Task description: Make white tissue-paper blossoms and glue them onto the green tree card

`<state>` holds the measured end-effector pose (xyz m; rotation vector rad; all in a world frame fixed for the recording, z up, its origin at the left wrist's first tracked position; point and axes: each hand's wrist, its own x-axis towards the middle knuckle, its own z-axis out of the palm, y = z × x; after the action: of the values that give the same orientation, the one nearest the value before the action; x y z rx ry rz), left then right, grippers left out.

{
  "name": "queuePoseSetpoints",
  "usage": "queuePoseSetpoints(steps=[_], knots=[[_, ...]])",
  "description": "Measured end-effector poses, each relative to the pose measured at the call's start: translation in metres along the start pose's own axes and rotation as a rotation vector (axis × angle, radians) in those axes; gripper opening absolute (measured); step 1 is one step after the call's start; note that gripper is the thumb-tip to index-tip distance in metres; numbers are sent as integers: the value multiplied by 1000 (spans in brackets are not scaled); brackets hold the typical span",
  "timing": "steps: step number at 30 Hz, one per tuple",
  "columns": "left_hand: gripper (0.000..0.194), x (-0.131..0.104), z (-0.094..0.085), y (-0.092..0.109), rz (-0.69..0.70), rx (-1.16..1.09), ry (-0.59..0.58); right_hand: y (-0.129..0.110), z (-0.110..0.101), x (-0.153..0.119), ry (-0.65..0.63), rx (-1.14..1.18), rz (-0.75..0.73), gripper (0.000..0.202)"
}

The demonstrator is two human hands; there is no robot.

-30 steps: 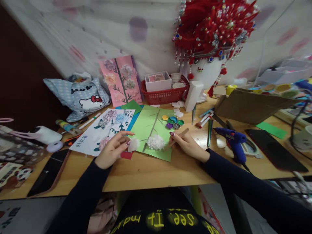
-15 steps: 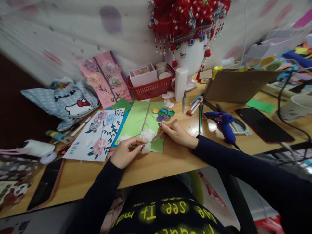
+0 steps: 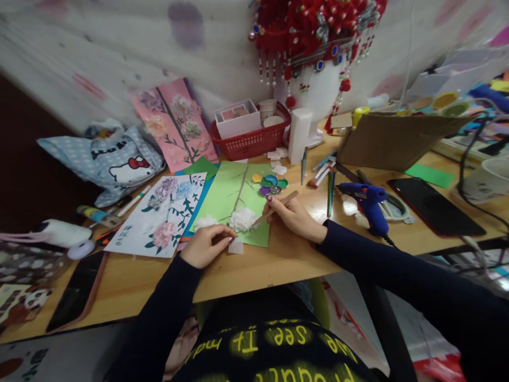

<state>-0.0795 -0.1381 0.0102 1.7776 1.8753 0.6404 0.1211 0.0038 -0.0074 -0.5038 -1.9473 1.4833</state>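
My right hand is closed around slim brownish tweezers, whose tip points down at a white ruffled paper flower. The flower sits at the lower part of a light green card with a painted brown branch. Resting at the card's lower left, my left hand has thumb and forefinger apart, with nothing visible between them. A small white paper square lies by its thumb tip, at the card's lower edge. Another white flower is partly behind the left hand.
Paint pots stand on the card's upper right. A blue glue gun and a black phone lie to the right. A flower picture lies left; a red basket stands behind, beside a beaded red headdress.
The white paper square, at my left fingertips before, now lies just below them. The tweezers have stayed beside the flower. The whole view has shifted slightly.
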Motion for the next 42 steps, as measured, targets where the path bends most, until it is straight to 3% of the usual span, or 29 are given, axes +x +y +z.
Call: queuePoseSetpoints(steps=[14,26,31,34,37,42], knots=[[17,2,3,-10,39,-186,-28,4,9,-6,-141,-275,-65,41],[17,16,2,-7,41,-195,-92,6,8,-5,-98,-286,-93,39],[17,27,8,-2,70,-99,-18,8,8,-6,-68,-255,-71,39],[17,32,12,0,94,-52,32,8,8,-9,38,-217,-48,41],[16,33,14,1,90,-57,49,6,6,-16,127,-241,-123,42],[15,32,15,0,92,-63,71,-1,7,-20,-106,-500,-414,36]])
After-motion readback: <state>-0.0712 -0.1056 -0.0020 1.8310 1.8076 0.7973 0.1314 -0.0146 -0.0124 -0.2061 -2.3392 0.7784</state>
